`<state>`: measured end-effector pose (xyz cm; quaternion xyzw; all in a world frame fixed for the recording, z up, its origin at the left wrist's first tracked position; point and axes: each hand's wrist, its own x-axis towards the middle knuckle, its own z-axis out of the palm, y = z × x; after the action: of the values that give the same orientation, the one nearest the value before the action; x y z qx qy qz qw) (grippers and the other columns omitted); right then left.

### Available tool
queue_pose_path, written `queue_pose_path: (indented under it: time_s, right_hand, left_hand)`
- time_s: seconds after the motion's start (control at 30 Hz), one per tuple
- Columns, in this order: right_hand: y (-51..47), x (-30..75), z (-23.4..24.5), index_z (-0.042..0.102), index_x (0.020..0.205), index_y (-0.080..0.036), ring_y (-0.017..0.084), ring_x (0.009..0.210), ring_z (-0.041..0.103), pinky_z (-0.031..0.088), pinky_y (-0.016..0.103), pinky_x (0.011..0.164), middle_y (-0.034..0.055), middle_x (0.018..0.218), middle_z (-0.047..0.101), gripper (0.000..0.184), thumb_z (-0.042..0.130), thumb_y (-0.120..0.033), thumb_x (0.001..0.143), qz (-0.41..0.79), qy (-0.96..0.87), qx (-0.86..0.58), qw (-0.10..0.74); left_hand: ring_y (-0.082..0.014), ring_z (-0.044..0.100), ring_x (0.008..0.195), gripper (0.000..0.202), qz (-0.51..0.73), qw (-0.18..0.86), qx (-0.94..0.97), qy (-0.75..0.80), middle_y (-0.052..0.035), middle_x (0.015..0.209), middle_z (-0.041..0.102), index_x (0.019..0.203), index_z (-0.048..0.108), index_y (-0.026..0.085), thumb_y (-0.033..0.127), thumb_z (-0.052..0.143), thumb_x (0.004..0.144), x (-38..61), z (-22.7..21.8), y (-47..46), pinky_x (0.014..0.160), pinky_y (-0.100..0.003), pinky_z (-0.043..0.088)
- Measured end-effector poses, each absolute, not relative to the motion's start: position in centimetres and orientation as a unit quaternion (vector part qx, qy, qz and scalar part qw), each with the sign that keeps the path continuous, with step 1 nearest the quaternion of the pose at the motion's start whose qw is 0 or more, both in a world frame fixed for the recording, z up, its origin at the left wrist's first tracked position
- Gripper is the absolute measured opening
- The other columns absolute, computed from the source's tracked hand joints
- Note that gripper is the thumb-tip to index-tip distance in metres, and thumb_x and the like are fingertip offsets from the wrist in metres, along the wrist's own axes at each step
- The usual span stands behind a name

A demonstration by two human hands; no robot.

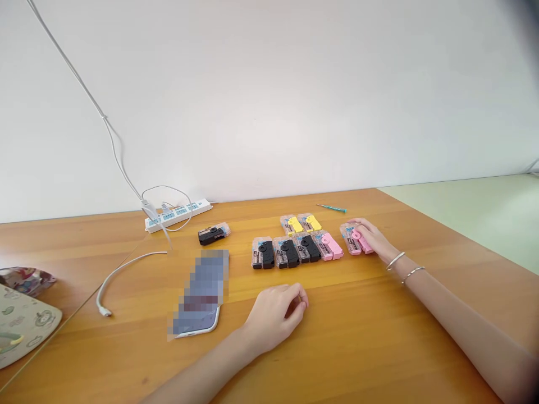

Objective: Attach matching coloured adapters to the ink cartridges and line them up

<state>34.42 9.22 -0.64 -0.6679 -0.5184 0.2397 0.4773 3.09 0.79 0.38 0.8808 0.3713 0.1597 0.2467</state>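
My right hand (373,238), with two silver bangles at the wrist, grips a pink gadget in clear printed packaging (352,239) at the right. Its fingers lie over the far edge and right side of the pack. Left of it, a pink pack (330,246) closes a row with three black packs (287,253). Two yellow packs (301,224) lie just behind this row. My left hand (275,314) rests on the table in front of the row, its fingers curled into a loose fist with nothing visible inside.
Another black pack (214,233) lies apart at the left, behind a phone (202,297) that is partly pixelated. A white power strip (179,214) and cable (126,261) are farther left. A teal screwdriver (332,208) lies at the back. A patterned item (29,320) sits at the left edge.
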Motion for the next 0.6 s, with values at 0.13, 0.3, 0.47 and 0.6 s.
queue_pose_path:
  time_s: [0.13,0.3,0.47,0.6]
  right_hand:
    - [9.5,34.6,-1.4,0.059,0.103,-0.02,0.025,0.095,0.06,0.047,0.036,0.08,0.0071,0.108,0.065,0.035,0.041,-0.032,0.075,0.214,-0.547,-0.675,0.446]
    - [9.7,34.8,-1.8,0.057,0.11,-0.021,0.024,0.097,0.059,0.047,0.036,0.081,0.008,0.113,0.063,0.04,0.035,-0.034,0.081,0.175,-0.58,-0.684,0.407]
    - [10.1,35.3,-2.5,0.062,0.103,-0.019,0.028,0.108,0.052,0.041,0.042,0.09,0.0109,0.111,0.063,0.039,0.034,-0.033,0.081,0.106,-0.615,-0.689,0.369]
    - [9.7,34.9,-2.0,0.062,0.102,-0.02,0.031,0.11,0.047,0.037,0.048,0.09,0.0117,0.107,0.062,0.041,0.03,-0.036,0.084,0.045,-0.633,-0.69,0.347]
  left_hand:
    - [-0.0137,0.055,0.066,0.014,0.16,0.235,0.889,0.359,0.0028,0.075,0.062,0.084,0.054,0.023,0.018,0.041,0.086,3.1,0.2,0.8,0.059,-0.022,0.035]
    - [-0.0136,0.057,0.069,0.014,0.165,0.222,0.895,0.351,0.0028,0.078,0.063,0.085,0.055,0.023,0.016,0.042,0.085,3.0,0.1,0.8,0.061,-0.022,0.035]
    - [-0.0136,0.057,0.071,0.014,0.164,0.216,0.898,0.347,0.0031,0.079,0.064,0.085,0.056,0.023,0.016,0.044,0.084,3.0,0.0,0.9,0.062,-0.022,0.035]
    - [-0.0138,0.057,0.07,0.014,0.164,0.21,0.899,0.347,0.0026,0.076,0.064,0.085,0.057,0.023,0.016,0.044,0.083,3.1,0.2,0.8,0.061,-0.022,0.035]
